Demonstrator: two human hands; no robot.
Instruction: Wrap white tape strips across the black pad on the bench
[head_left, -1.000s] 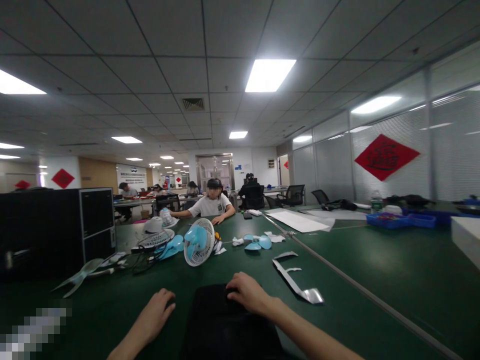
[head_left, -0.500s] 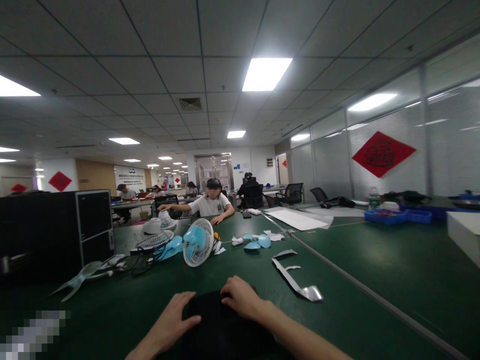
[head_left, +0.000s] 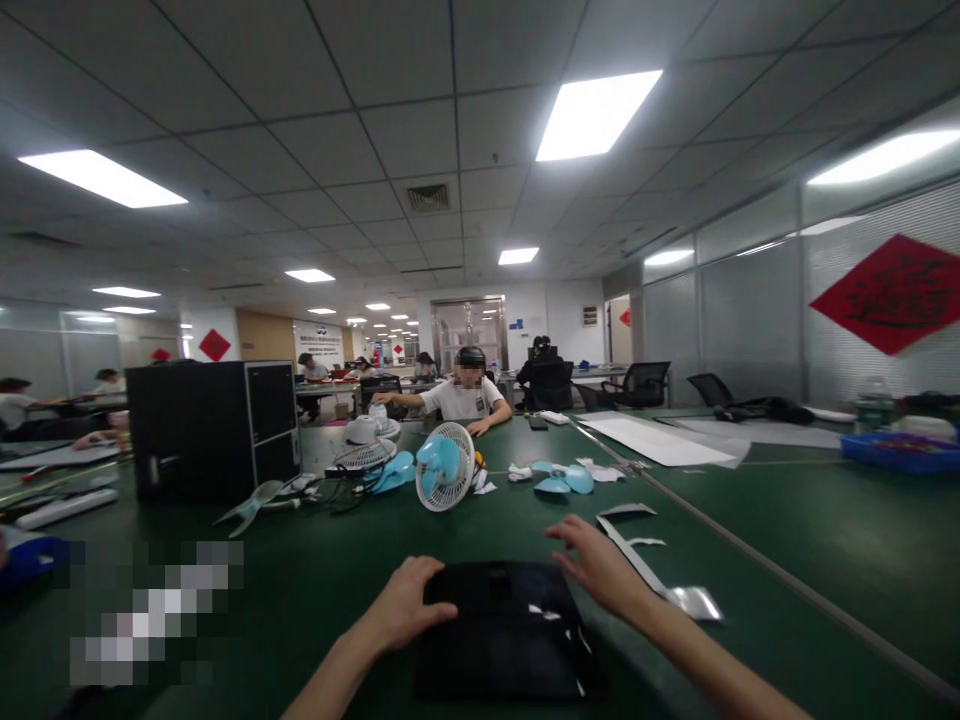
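A flat, glossy black panel (head_left: 510,640) lies in front of me on the green table, with white reflections on its right part. I cannot make out what kind of thing it is. My left hand (head_left: 409,603) grips its far left corner, thumb on top and fingers over the edge. By the far right corner, my right hand (head_left: 596,568) is open with its fingers apart, and nothing shows in it. A torn silver-white strip (head_left: 634,555) lies just beyond my right hand.
Ahead lie a white fan cage with blue blades (head_left: 445,467), a loose blue fan blade (head_left: 562,477) and cables. A black computer case (head_left: 214,430) stands at left. A co-worker (head_left: 466,395) sits across the green table (head_left: 765,540). White sheets (head_left: 660,438) and a blue tray (head_left: 900,453) are at right.
The view has swung left. My right hand has lifted off the black panel to its right side. My left hand has closed in on the panel's corner, and more of its glossy surface shows.
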